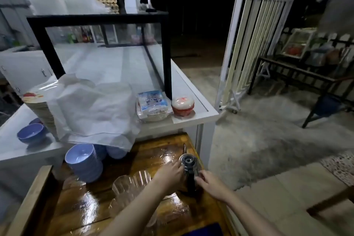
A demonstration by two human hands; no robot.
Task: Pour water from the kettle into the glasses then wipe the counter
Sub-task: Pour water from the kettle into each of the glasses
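A steel kettle (188, 161) with a black lid and handle stands upright near the right edge of the glossy wooden counter (80, 207). My left hand (169, 175) rests against its left side. My right hand (209, 184) curls around the black handle on the near side. Several clear ribbed glasses (132, 184) stand just left of my left forearm. The kettle's thin spout points away from me.
A stack of blue bowls (84, 161) sits at the counter's back left. Behind it a white table (197, 113) holds a plastic-covered plate stack (90, 107), a packet and a red-and-white tub (183, 105). A blue cloth (205, 230) lies at the near edge.
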